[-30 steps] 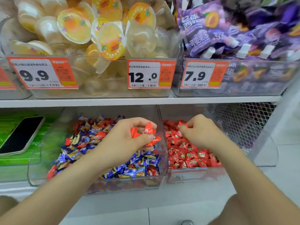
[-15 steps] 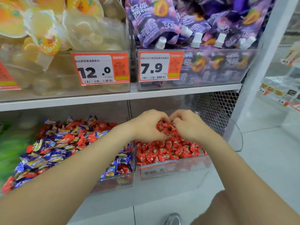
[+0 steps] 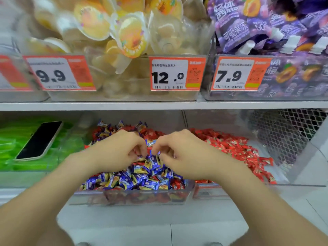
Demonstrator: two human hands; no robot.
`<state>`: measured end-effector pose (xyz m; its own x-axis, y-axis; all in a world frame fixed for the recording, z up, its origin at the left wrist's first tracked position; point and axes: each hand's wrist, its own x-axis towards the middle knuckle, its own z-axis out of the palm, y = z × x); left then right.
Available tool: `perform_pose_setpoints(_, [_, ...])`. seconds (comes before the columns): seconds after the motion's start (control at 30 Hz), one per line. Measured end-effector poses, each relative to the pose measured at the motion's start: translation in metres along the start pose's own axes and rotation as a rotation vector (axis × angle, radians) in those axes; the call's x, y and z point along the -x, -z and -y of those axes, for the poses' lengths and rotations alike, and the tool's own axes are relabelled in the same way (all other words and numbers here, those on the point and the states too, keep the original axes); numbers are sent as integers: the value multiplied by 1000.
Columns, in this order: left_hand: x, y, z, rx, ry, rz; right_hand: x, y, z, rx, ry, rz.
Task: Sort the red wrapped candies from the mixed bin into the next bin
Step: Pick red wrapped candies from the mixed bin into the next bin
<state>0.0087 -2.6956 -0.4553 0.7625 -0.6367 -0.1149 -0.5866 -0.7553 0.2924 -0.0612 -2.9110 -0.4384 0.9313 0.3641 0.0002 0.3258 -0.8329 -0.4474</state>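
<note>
Your left hand point(image 3: 120, 150) and right hand point(image 3: 182, 151) sit close together over the mixed bin point(image 3: 134, 198), fingers curled down into blue candies point(image 3: 142, 180). I cannot tell whether either pinches one. Red wrapped candies point(image 3: 152, 134) show just beyond your knuckles. The next bin point(image 3: 209, 191) lies just right of your right hand.

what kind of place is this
Most likely a shop's sweets aisle: orange price tags on the upper shelf, a clear bin heaped with loose wrapped candies, and jelly cups and purple pouches stocked above.
</note>
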Motion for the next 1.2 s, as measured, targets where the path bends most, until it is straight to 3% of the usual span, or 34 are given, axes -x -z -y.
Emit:
perform_pose_setpoints(0.1, [2,-9,21,-34,40,-30,-34,-17,-6,195,-21,-19])
perform_pose_setpoints(0.2, [-3,-13,31,-108,0,-49,-61,-25,-4,179,-55,-106])
perform_pose_setpoints(0.4, [-12,-14,40,-38,-35,81,-78,-36,-4,286,-134,208])
perform_pose_setpoints(0.57, [-8,-9,45,1,12,13,-70,-30,-13,214,-174,196])
perform_pose_setpoints(0.73, [-4,-6,45,18,32,-59,-80,-46,-8,132,-81,-44])
perform_pose_setpoints(0.87, [2,-6,40,-176,72,-110,-88,-55,0,169,-61,177])
perform_pose_setpoints(0.97, [1,-8,40,-214,2,-126,-88,-52,0,185,-111,223])
perform_pose_setpoints(1.07, [2,-12,41,-62,-39,27,-88,-51,2,209,-124,257])
perform_pose_setpoints(1.2, [-5,-18,48,-126,4,237,-91,-57,2,240,-114,206])
